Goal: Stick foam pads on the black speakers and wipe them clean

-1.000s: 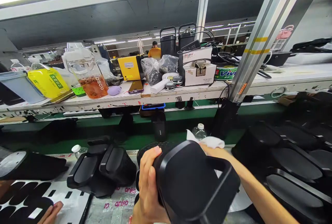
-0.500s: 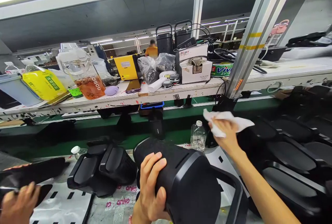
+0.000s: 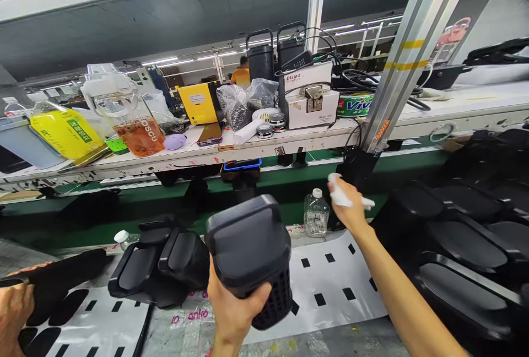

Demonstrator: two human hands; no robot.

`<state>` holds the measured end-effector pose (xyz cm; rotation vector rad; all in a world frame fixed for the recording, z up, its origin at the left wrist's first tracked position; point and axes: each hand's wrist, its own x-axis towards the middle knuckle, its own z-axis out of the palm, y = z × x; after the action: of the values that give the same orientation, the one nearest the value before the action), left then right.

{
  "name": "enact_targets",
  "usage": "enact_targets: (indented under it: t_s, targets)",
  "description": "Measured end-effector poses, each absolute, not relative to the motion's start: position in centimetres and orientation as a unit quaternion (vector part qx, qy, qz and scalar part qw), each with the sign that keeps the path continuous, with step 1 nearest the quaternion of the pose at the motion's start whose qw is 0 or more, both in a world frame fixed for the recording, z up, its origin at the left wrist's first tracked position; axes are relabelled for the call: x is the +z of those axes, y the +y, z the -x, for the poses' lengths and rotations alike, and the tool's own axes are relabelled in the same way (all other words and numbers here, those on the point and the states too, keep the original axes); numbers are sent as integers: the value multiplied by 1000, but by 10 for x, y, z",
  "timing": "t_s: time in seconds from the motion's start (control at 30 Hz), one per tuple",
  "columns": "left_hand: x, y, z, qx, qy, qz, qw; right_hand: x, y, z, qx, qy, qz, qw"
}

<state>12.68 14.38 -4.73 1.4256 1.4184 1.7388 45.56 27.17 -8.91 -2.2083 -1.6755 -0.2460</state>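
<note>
Black handled housing (image 3: 250,241) sits gripped in the left hand (image 3: 232,310), thumb against its side. The right hand (image 3: 349,207) clenches a white cloth (image 3: 339,196).

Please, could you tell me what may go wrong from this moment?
Only the left hand supports the black handled housing, so it might slip or twist.

The right hand, gripping a white cloth, is close to the capped clear bottle and could tip it.

The held housing might scrape the black housings close beside it.
</note>
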Motion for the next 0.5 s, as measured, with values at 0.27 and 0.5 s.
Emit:
enact_targets:
  t_s: [0.27,0.5]
  targets:
    - [-59,150,-116,661,517,-444,315,-97,283,-436,-149,-676,712,114]
    - [-65,152,-114,674,501,-424,339,-81,311,-429,-165,-637,742,124]
